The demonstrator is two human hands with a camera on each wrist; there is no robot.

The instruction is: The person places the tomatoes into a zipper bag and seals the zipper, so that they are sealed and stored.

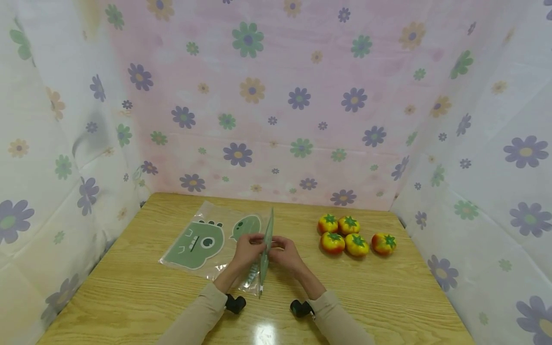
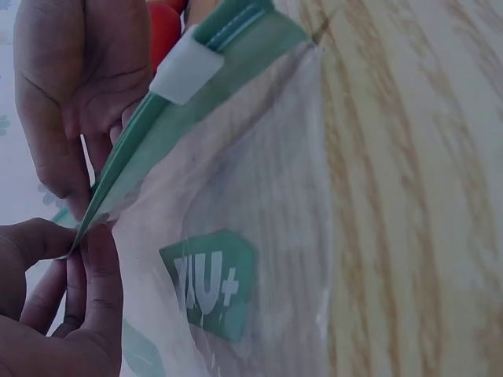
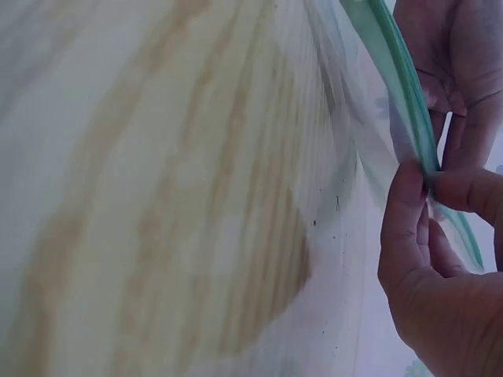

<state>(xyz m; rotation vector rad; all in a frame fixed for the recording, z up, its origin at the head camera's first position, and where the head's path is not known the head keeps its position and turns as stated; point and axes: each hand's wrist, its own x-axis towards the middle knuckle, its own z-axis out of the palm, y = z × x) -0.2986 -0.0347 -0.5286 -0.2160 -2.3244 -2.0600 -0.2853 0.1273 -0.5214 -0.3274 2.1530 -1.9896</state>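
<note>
Light wood-grain table (image 1: 129,297), glossy glare spot near front edge. Flower-print cloth (image 1: 276,110) hangs behind and on both sides: pinkish at back, whitish at sides. Lighting soft, even.

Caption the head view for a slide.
Both hands, left hand and right hand, pinch a zip bag upright beside five tomatoes.

At lower left of the frame the left hand (image 2: 55,314) pinches the green zip edge (image 2: 149,129) of a clear bag (image 2: 259,204). The right hand (image 2: 75,86) fills the upper left, behind that edge. A white slider (image 2: 186,69) sits on the zip near the top. A green label (image 2: 211,281) shows low on the bag, with the wooden table (image 2: 424,196) on the right.
</note>
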